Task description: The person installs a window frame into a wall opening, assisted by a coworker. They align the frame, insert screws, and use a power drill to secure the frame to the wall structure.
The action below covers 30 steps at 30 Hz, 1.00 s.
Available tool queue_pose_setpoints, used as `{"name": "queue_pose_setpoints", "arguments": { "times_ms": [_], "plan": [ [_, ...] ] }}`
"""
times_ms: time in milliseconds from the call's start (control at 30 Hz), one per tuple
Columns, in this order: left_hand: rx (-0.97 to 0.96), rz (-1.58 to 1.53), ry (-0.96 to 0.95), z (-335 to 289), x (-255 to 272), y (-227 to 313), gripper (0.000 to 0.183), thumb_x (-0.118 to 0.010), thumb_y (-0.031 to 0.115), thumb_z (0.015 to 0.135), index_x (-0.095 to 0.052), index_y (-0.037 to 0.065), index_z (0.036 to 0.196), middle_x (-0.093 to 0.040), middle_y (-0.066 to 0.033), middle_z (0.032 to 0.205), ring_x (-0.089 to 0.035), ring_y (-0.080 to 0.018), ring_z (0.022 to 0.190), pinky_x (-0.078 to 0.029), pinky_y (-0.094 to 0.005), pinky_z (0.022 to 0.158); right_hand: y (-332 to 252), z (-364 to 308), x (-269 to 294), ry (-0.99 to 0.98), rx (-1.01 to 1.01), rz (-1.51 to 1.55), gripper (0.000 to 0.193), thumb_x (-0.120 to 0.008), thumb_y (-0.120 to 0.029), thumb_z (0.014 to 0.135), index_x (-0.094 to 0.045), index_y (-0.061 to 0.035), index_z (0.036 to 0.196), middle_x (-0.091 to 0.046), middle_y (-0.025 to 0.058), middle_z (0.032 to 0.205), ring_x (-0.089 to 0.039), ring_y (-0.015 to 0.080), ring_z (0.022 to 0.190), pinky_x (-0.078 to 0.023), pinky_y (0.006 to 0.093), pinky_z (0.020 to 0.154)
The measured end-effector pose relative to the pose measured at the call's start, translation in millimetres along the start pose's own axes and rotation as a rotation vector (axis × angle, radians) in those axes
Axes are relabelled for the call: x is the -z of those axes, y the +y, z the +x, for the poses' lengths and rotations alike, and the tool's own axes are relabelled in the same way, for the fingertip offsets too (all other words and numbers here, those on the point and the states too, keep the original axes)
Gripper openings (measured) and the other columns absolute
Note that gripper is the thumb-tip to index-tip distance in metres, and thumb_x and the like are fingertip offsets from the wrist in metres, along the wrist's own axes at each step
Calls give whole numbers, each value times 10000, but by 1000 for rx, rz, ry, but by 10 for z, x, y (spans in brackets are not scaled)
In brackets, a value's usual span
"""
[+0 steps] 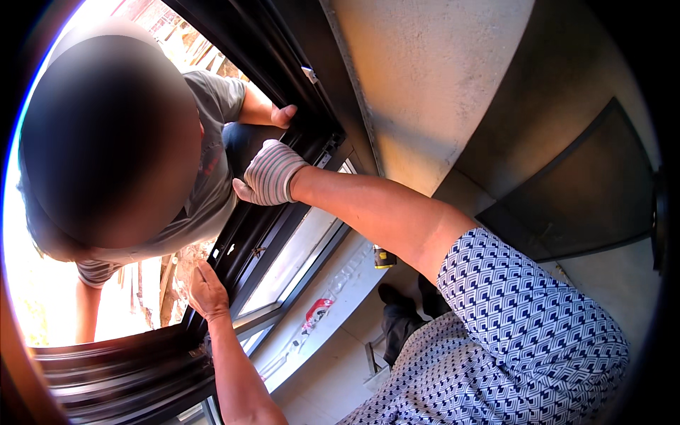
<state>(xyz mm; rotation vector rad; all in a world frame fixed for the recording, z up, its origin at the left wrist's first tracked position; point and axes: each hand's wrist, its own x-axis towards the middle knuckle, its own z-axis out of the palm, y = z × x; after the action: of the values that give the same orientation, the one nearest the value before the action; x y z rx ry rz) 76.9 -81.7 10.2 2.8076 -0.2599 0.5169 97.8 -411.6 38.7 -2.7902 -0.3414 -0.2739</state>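
Note:
A black window frame (265, 227) runs slantwise in front of me, with its opening to the left. My bare left hand (208, 292) is closed on the inner edge of the frame, near its lower corner. Higher up, my right hand (270, 173) wears a grey and white striped glove and reaches across the frame. Its fingers are curled and their tips hidden, so what they hold cannot be made out. Outside the opening leans a person in a grey shirt (216, 159). That person's hand (284, 115) rests on the frame above my glove.
A glazed sash (294, 258) stands beside the frame. On the pale ledge (354, 283) lies a red item (318, 312) among clear plastic. A black and yellow object (384, 257) sits near my shoe (393, 295). A dark mesh panel (581, 191) leans at the right, past the plastered wall (425, 78).

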Motion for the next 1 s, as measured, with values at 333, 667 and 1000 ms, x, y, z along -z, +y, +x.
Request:
{"name": "queue_pose_setpoints", "arguments": {
  "times_ms": [333, 667, 1000],
  "plan": [
    [-81, -55, 80, -1, -66, -49, 475, -485, 395, 1105, -677, 3, 915, -680, -227, 855, -640, -424, 790, -492, -487, 735, 40, 36, -126, 104, 13, -7, 644, -417, -477, 1039, -752, -105, 635, -695, 139, 626, -685, 330, 635, -497, 458, 760],
    [-87, -20, 69, -3, -69, -115, 505, -472, 422, 1113, -664, 8, 894, -651, -205, 795, -626, -394, 748, -486, -475, 715, 37, 46, -109, 82, 32, 10, 621, -393, -460, 1043, -791, -89, 744, -748, 145, 732, -735, 331, 738, -509, 467, 843],
    [-115, -60, 129, -6, -86, -36, 488, -512, 358, 1099, -601, 19, 760, -624, -217, 753, -608, -433, 731, -464, -519, 690, 58, 50, -186, 169, 25, 45, 554, -434, -436, 1032, -783, -102, 761, -734, 138, 698, -728, 328, 694, -504, 460, 820]
  ]
}}
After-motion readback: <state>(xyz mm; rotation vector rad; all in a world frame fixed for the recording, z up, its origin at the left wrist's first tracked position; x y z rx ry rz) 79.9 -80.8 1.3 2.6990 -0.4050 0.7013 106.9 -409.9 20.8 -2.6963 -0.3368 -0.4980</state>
